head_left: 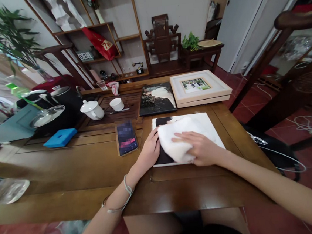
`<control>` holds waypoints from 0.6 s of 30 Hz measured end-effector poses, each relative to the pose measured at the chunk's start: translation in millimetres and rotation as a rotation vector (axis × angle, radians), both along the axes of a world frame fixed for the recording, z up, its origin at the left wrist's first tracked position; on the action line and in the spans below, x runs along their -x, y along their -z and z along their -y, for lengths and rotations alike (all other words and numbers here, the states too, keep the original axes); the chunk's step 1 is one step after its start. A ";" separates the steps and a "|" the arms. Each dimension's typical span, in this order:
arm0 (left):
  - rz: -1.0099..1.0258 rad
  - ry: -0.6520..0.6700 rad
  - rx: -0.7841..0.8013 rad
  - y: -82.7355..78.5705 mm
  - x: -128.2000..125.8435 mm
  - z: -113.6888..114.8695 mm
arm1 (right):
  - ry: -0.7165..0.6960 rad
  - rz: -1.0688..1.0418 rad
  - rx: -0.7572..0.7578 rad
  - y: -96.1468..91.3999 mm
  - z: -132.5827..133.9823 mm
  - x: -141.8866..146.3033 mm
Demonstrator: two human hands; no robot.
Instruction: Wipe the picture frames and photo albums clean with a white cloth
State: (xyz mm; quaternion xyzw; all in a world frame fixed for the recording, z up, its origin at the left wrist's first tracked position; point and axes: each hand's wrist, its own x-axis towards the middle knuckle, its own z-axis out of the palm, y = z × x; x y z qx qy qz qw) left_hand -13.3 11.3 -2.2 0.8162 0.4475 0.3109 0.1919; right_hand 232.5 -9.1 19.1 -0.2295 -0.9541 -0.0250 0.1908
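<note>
A flat photo panel [209, 130], white with a dark picture area at its left, lies on the wooden table before me. My right hand [201, 147] holds a folded white cloth [172, 137] pressed onto the panel, its fingers over the cloth's top. The cloth covers much of the picture. At the panel's left edge, my left hand [151, 147] holds the border with fingers close together, right beside the cloth. A phone [127, 138] lies a little left of that hand.
Behind the panel lie a dark photo album [155, 99] and a stacked pale wooden frame [203, 99]. A white lidded cup [92, 110] and small white bowl [117, 104] stand on the tea tray. Farther left are a blue block [60, 138] and a dark pot [52, 122].
</note>
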 end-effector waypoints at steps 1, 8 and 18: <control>-0.009 -0.008 0.004 -0.1 0.2 0.2 | 0.068 -0.020 0.009 0.1 -7.2 -5.1; -0.025 -0.013 0.027 -0.4 0.0 2.3 | 0.610 0.073 0.006 -8.2 -28.9 -31.3; 0.000 0.006 0.021 -0.5 1.1 0.9 | 0.128 -0.020 -0.163 -1.0 57.0 33.9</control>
